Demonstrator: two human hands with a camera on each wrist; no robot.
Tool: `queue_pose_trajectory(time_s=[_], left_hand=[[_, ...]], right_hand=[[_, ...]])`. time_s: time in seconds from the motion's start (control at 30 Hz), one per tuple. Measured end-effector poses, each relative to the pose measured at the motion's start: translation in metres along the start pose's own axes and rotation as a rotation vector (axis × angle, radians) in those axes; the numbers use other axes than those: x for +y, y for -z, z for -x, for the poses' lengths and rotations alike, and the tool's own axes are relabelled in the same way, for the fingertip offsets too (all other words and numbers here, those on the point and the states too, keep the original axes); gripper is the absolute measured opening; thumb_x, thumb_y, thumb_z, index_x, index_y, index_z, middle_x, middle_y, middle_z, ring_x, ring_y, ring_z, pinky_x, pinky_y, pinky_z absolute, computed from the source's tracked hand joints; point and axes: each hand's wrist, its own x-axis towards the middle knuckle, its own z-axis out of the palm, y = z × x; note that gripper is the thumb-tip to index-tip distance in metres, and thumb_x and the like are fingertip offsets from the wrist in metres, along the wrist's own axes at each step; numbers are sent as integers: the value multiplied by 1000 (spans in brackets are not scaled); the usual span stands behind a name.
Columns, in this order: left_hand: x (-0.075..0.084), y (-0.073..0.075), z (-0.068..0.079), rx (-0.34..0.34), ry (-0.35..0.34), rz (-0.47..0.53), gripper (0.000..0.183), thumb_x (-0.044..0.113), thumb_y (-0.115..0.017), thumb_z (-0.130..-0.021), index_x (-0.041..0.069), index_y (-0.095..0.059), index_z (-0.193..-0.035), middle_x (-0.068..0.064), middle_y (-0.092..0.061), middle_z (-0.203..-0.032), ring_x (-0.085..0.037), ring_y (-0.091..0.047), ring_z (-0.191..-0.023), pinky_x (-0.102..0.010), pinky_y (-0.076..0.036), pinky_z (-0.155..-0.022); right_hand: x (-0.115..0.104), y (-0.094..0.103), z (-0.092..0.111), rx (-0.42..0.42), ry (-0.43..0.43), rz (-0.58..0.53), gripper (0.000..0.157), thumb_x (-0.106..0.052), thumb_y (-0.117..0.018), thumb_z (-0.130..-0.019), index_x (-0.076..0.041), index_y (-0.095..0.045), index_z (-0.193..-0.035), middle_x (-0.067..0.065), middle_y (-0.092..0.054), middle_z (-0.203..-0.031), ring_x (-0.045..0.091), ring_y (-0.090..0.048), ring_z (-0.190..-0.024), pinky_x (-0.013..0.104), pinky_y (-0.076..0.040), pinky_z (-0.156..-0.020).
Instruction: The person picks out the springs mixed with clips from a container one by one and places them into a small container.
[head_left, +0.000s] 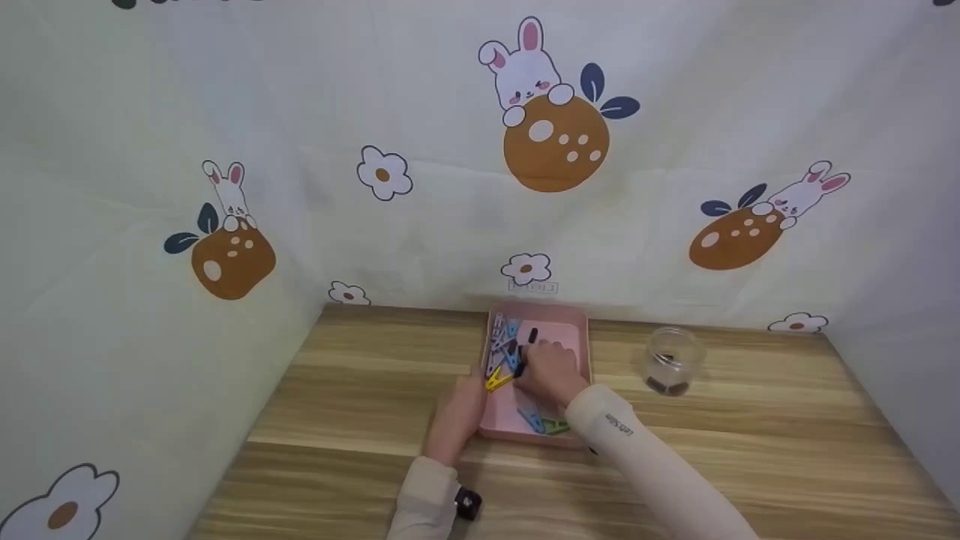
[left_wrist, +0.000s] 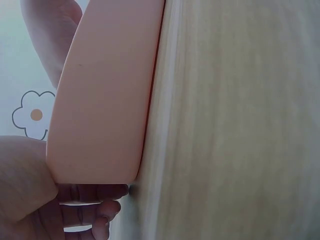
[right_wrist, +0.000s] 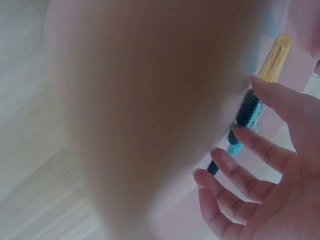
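Note:
A pink tray (head_left: 499, 427) on the wooden table holds purple, blue, yellow and green clothespins. My left hand (head_left: 459, 409) grips the tray at its left side, its fingers (left_wrist: 87, 212) showing past the tray's edge in the left wrist view. Inside the tray, my right hand (head_left: 553, 371) pinches a small black ridged cylinder (right_wrist: 247, 107) between thumb and index finger; the other fingers are spread and slightly bent. Close by are a yellow clothespin (head_left: 496, 379) and more dark ridged pieces. One black piece (head_left: 533, 335) lies farther back in the tray.
A clear round jar (head_left: 675, 360) with several dark pieces at its bottom stands to the right of the tray. Blue and green clothespins (head_left: 551, 425) lie at the tray's near end. A patterned white cloth wall (head_left: 442, 240) rises behind the table.

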Motion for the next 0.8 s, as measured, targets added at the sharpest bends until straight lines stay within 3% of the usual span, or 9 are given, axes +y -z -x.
queue_pose_trajectory(time_s=[0.37, 0.8], left_hand=[[-1, 0, 0, -28, 18, 47, 19, 3, -44, -108, -2, -60, -118, -22, -71, -96, -32, -69, -77, -51, -60, -65], [-1, 1, -1, -1, 6, 53, 19, 5, -46, -110, -3, -61, -118, -21, -70, -95, -24, -63, -71, -46, -59, -62]], right_hand=[[-2, -4, -1, 32, 21, -1, 33, -32, -81, -93, -6, -77, -112, 7, -62, -93, 26, -55, -85, 47, -51, -82], [4, 5, 4, 36, -17, -27, 31, -33, -80, -93, -7, -75, -110, 7, -59, -91, 27, -55, -83, 45, -52, -79]])
